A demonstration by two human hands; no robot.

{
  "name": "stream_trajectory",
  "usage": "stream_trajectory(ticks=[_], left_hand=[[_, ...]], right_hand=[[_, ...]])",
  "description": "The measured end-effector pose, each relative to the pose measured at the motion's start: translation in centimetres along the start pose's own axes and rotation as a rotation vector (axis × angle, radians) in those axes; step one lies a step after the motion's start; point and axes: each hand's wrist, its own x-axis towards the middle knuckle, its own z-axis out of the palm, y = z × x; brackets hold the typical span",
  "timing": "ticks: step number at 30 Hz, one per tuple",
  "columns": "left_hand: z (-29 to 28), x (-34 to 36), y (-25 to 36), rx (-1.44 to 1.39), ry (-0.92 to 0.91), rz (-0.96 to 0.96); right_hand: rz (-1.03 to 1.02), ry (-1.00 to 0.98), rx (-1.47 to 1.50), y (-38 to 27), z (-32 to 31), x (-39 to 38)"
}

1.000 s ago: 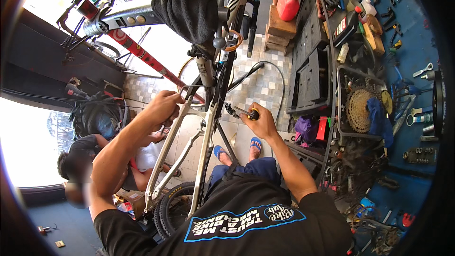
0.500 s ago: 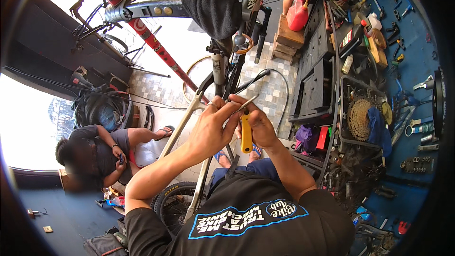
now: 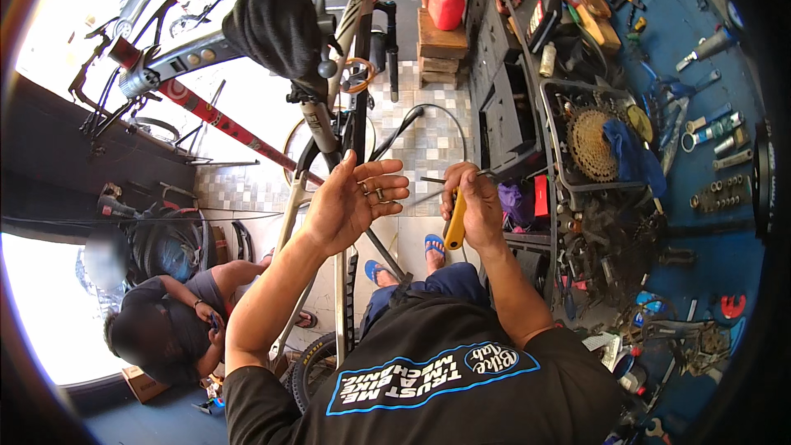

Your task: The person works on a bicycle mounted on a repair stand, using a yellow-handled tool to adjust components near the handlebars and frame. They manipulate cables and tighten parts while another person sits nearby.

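Observation:
My right hand (image 3: 476, 206) is closed around a yellow-handled folding tool (image 3: 454, 227), which looks like a folding hex key set. A thin dark shaft sticks out of it to the left. With palm turned up and fingers spread, my left hand (image 3: 350, 202) holds nothing. It is in front of the pale bicycle frame (image 3: 294, 202), which hangs from a repair stand (image 3: 227, 132). A black cloth (image 3: 274, 29) covers the upper part of the bike by the clamp. Beyond my hands, a black cable (image 3: 404, 125) loops out from the frame.
At the right, a workbench carries a black crate (image 3: 554, 128) with a large cassette (image 3: 592, 144). Tools hang on the blue wall (image 3: 709, 247). A red jug (image 3: 446, 4) stands on wooden blocks (image 3: 441, 41) ahead. To the left sits another person (image 3: 169, 321) near piled tyres (image 3: 165, 247).
My hands were together at the yellow tool; now they are apart. The left hand has let go and opened, while the right keeps the tool. The view has shifted to the right.

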Motion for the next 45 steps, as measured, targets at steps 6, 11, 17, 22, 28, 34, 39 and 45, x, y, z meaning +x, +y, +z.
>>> stream_trajectory(ticks=[6, 11, 17, 22, 28, 34, 39, 45], left_hand=[[-1.1, 0.8, -2.4, 0.169, 0.134, 0.016], [0.9, -1.2, -3.6, 0.261, 0.133, -0.049], [-2.4, -4.9, 1.5, 0.508, 0.046, 0.147], [-8.1, -8.5, 5.7, 0.419, 0.456, 0.313], [-16.9, -7.4, 6.1, 0.296, 0.612, 0.314], [-20.8, -4.0, 2.9, 0.182, 0.484, 0.341], [-21.3, -2.0, 1.5, 0.155, 0.364, 0.424], [-22.7, -1.7, -1.2, -0.022, 0.3, 0.51]], right_hand=[[-0.222, 0.221, -0.052, -3.4, 0.0, -1.0], [-0.071, -0.01, 0.262, -5.5, 0.4, 0.5], [0.112, -0.231, 0.014, -3.4, 2.6, 0.1], [0.24, -0.282, -0.01, -1.2, 4.7, 0.8], [0.333, -0.302, -0.079, 1.3, 6.0, 2.0], [0.454, -0.302, -0.148, 3.5, 7.1, 2.3], [0.593, -0.175, -0.253, 4.1, 6.3, 2.7], [0.672, -0.137, -0.397, 6.8, 5.5, 4.7]])
